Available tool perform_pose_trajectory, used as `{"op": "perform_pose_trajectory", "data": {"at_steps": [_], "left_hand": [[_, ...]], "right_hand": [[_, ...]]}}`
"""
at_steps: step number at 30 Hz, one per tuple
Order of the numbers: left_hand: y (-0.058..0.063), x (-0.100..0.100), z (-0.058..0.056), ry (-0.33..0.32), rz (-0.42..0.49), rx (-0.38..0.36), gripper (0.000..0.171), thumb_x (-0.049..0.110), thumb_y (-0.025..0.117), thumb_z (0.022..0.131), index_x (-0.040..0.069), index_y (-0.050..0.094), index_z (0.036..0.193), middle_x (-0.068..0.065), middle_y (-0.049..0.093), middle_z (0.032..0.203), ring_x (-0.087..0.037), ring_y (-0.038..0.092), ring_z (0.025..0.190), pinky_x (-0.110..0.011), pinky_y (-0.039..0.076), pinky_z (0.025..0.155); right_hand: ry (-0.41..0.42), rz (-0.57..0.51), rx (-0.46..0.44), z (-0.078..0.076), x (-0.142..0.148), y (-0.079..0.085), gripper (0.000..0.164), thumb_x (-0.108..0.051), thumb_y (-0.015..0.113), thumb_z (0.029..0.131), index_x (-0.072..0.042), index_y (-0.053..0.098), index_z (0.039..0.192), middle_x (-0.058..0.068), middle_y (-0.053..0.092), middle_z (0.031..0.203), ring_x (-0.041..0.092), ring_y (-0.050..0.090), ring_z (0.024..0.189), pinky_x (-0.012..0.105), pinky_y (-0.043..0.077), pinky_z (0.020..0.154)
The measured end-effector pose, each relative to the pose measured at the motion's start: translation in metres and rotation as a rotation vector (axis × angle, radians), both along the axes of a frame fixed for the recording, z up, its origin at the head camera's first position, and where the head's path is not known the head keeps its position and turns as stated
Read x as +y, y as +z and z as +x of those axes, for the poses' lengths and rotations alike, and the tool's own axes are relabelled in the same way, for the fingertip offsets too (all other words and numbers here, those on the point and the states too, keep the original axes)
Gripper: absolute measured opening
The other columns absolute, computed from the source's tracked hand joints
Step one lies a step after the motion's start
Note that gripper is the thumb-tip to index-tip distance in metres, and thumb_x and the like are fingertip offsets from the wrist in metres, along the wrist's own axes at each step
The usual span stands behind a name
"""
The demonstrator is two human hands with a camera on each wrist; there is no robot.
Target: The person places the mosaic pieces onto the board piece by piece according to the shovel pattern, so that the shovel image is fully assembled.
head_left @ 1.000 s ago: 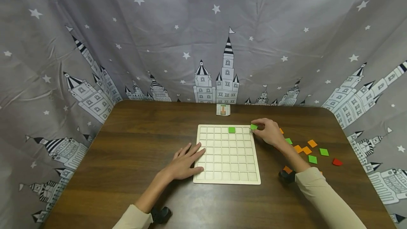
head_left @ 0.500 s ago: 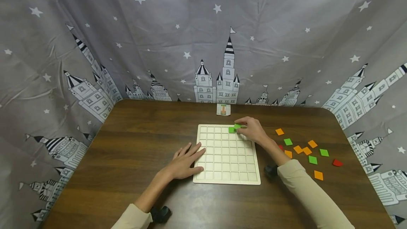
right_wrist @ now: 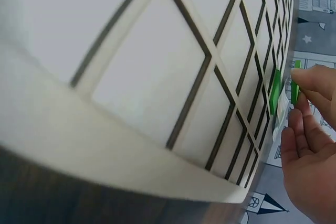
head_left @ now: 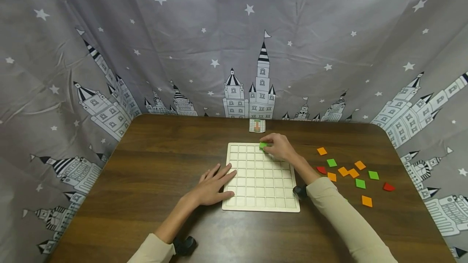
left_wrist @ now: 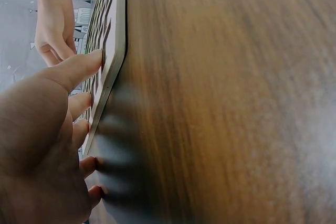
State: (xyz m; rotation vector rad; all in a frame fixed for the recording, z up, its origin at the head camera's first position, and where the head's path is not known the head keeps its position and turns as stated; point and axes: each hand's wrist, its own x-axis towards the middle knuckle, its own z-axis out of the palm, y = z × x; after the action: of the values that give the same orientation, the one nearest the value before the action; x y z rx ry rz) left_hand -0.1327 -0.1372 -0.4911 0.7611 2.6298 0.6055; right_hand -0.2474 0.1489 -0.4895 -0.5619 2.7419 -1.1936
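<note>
My right hand [head_left: 280, 147] pinches a green square tile [head_left: 263, 145] between thumb and fingertips above the far row of a pale gridded board [head_left: 297, 204]. In the right wrist view the held tile [right_wrist: 296, 82] stands on edge, slightly off the board. Another green tile [right_wrist: 275, 92] lies in a far-row cell there; in the head view the right hand and held tile mostly cover it. My left hand [head_left: 210, 188] rests with spread, straight fingers on the board's left edge, thumb and some fingertips touching it in the left wrist view.
Loose tiles are scattered right of the board: several orange squares [head_left: 367, 201], green squares [head_left: 360, 183] and red rounded-edge pieces [head_left: 388, 186]. A small printed grid card [head_left: 257, 126] is at the far edge of the wooden table [head_left: 153, 157]. A grey curtain [head_left: 183, 44] hangs behind.
My right hand has carried the green tile leftward from the board's far right corner to above the tile lying in the far row. My left hand has stayed still.
</note>
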Motion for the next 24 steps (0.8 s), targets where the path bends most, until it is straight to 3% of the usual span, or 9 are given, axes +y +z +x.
{"op": "perform_pose_trajectory", "data": {"at_steps": [10, 17, 24], "left_hand": [[0.0, 0.0, 0.0, 0.005, 0.0, -0.007, 0.067, 0.043, 0.058, 0.1, 0.016, 0.035, 0.157, -0.009, 0.021, 0.164, -0.042, 0.01, 0.149, -0.067, 0.01, 0.111], [0.002, 0.001, 0.001, 0.006, 0.002, -0.002, 0.068, 0.042, 0.058, 0.1, 0.015, 0.035, 0.157, -0.009, 0.021, 0.164, -0.042, 0.011, 0.149, -0.067, 0.01, 0.11], [0.002, 0.001, 0.0, 0.004, 0.005, -0.005, 0.067, 0.042, 0.058, 0.1, 0.015, 0.035, 0.157, -0.01, 0.021, 0.164, -0.042, 0.01, 0.149, -0.067, 0.01, 0.111]], "right_hand": [[0.023, 0.075, -0.038, -0.001, -0.008, -0.003, 0.03, -0.001, 0.068, 0.088, -0.002, 0.074, 0.118, 0.015, 0.067, 0.121, 0.031, 0.062, 0.107, 0.041, 0.052, 0.084], [0.032, 0.089, -0.095, -0.001, -0.011, 0.0, 0.031, 0.0, 0.067, 0.089, -0.004, 0.074, 0.119, 0.016, 0.066, 0.122, 0.032, 0.062, 0.108, 0.038, 0.049, 0.077], [0.045, 0.098, -0.124, -0.001, -0.013, 0.005, 0.031, -0.002, 0.068, 0.089, -0.003, 0.073, 0.119, 0.015, 0.066, 0.124, 0.032, 0.06, 0.113, 0.041, 0.051, 0.082]]}}
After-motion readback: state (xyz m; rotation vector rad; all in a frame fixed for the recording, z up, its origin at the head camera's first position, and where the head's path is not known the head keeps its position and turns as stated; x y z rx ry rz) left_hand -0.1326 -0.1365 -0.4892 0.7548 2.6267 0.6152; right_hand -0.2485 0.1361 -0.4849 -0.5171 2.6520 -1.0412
